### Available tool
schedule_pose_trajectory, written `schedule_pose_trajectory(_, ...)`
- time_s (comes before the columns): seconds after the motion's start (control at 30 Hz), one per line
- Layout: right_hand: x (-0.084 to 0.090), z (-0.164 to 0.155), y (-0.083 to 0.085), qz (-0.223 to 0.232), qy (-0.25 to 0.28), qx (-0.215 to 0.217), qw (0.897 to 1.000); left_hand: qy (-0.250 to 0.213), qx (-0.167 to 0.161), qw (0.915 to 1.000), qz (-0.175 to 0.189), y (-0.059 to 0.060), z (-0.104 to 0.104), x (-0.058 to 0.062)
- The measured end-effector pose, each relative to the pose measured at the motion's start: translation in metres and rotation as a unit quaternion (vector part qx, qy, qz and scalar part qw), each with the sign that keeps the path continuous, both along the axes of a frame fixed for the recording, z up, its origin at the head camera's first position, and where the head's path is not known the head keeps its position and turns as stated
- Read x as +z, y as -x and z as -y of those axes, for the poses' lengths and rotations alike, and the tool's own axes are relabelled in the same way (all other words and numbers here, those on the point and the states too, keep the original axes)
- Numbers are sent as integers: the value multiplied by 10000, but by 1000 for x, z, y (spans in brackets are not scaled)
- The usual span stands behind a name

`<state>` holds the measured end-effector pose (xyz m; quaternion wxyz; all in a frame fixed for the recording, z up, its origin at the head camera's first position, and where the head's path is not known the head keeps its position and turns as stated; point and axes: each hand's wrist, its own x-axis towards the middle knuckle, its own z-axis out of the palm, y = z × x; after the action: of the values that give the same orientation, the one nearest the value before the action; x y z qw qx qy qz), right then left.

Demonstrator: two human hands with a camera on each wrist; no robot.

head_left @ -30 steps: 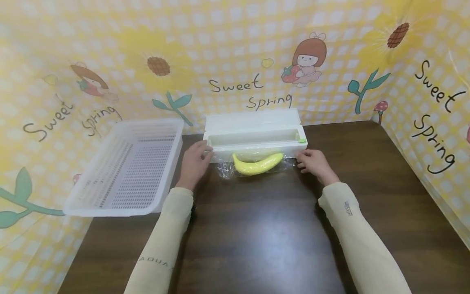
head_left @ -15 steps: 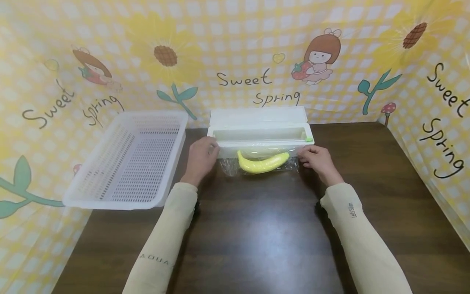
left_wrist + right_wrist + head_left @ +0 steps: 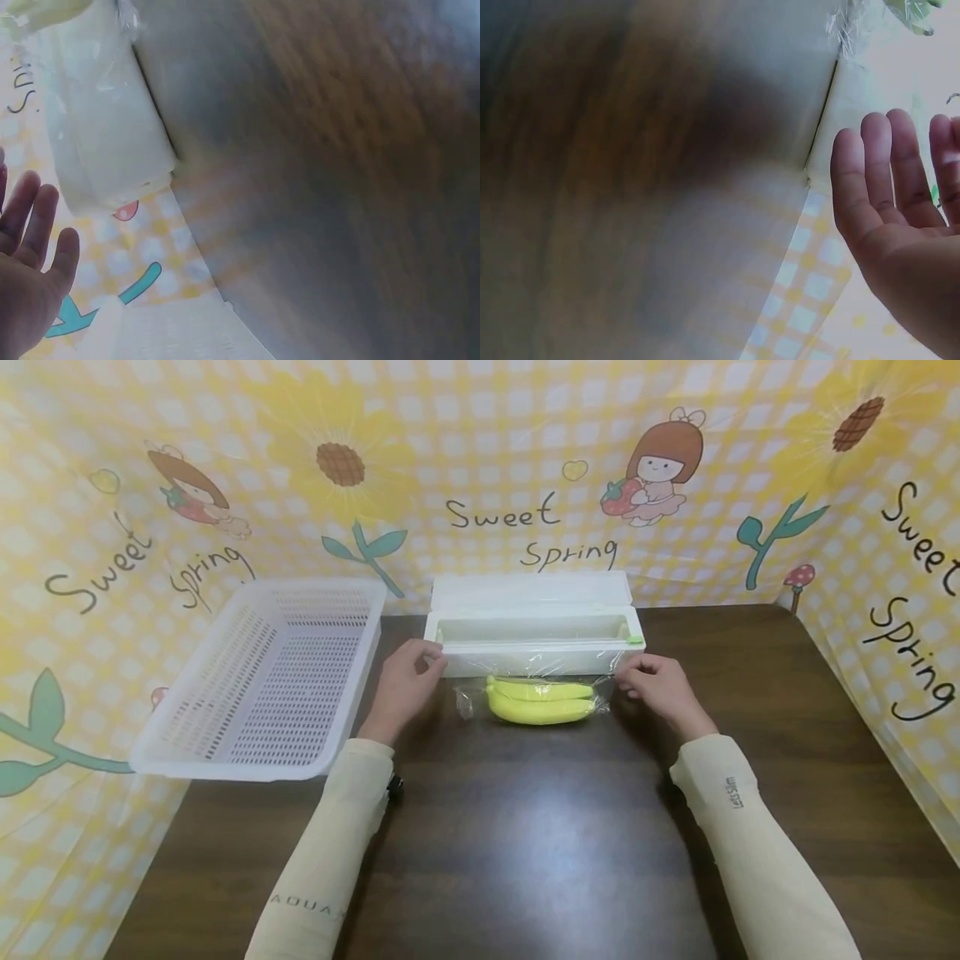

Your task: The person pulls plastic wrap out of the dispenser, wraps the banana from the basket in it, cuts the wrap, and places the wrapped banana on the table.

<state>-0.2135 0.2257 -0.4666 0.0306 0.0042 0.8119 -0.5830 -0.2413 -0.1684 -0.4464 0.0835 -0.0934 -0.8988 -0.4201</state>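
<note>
A bunch of yellow bananas (image 3: 540,702) lies wrapped in clear plastic wrap (image 3: 467,702) on the dark table. Right behind it stands a long white cling-film box (image 3: 525,658), lid raised, with film running down its front toward the bananas. My left hand (image 3: 403,689) is at the box's left front corner, thumb and index finger toward it. The right hand (image 3: 667,689) is by the right front corner, thumb and index fingertips close together near the film's edge. In both wrist views the other fingers are extended and spaced. Whether either hand pinches film is too fine to tell.
To the left is a white plastic basket (image 3: 315,767) with slotted sides. A bright green piece (image 3: 635,641) sits on the box's right end. Yellow checked cloth (image 3: 487,460) hangs behind and beside the brown wooden table (image 3: 510,852).
The bananas have rolled toward me, so two now show where one did, and they lie a little farther from the box. Both hands have shifted slightly; the head view has moved a little.
</note>
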Motion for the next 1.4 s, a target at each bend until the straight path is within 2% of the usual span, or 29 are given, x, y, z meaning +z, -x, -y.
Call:
schedule_pose_trajectory(0.13,2,2,-2,4,-21,176,9998,-157,-12,9999,-23,-4,3,1)
schedule_pose_trajectory(0.3,5,-2,-8,-94,-208,251,9994,-135,-77,9999,-9,-7,7,3)
schedule_pose_trajectory(0.43,6,-5,-12,-253,-738,335,9964,-128,-176,9997,55,-10,12,4)
schedule_pose_trajectory(0.57,7,-8,-14,-358,-1323,552,9890,-111,-267,9995,132,-11,14,4)
schedule_pose_trajectory(0.77,16,-16,-16,-247,-1734,788,9814,-155,-516,9983,221,-8,13,2)
schedule_pose_trajectory(0.87,20,-20,-10,-123,-1508,739,9857,-231,-681,9967,385,-5,10,2)
schedule_pose_trajectory(1.0,23,-19,2,33,-825,719,9940,-287,-957,9935,553,-1,7,1)
schedule_pose_trajectory(1.07,24,-16,6,92,-676,784,9946,-321,-1094,9924,469,0,5,1)
schedule_pose_trajectory(1.13,28,-12,7,23,-762,861,9934,-337,-1151,9922,326,0,4,4)
schedule_pose_trajectory(1.27,35,-5,7,-398,-1389,815,9861,-318,-1164,9927,-2,0,4,9)
schedule_pose_trajectory(1.4,40,-1,2,-944,-2013,691,9725,-96,-1137,9933,-179,-3,5,14)
